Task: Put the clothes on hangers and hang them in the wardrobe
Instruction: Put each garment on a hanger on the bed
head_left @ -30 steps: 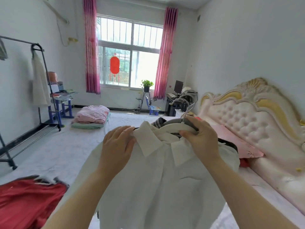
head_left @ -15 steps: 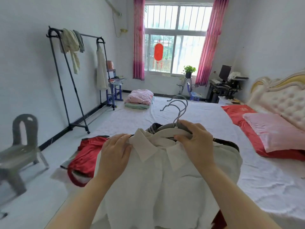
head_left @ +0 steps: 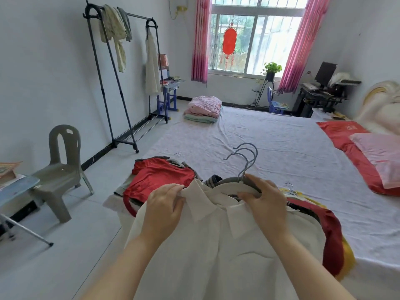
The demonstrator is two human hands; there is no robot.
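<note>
Fingers (head_left: 177, 191) of the left hand (head_left: 164, 210) pinch the collar edge of the white shirt (head_left: 216, 247). Fingers (head_left: 249, 194) of the right hand (head_left: 269, 203) curl round the shoulder of a white hanger (head_left: 227, 187) seated in the shirt's neck.

Shirt: thin, pale, collar flaps spread open, body hanging down toward the camera. It sits over the bed's (head_left: 270, 135) near edge, on top of a bundle. A plaid piece (head_left: 210, 181) shows at the neck; dark red cloth (head_left: 332, 232) and yellow cloth (head_left: 349, 257) stick out on the right. Three blue-grey hooks (head_left: 246, 158) rise together just past the hands.

Around:
- Red top (head_left: 160, 176) lies flat on the bed's near-left corner, on other flat garments.
- Folded pink quilt (head_left: 204, 106) sits at the bed's far-left corner; the pink pillow (head_left: 379, 154) lies on red bedding along the right edge.
- Black clothes rack (head_left: 101, 83) stands against the left wall. A cream garment (head_left: 115, 33) is draped over its rail and a white garment (head_left: 152, 63) hangs at the far end.

In the way — between the hands and the rack lie the red top and the bed corner, then tiled floor. The grey plastic chair (head_left: 61, 167) stands left of that line, near the wall.
</note>
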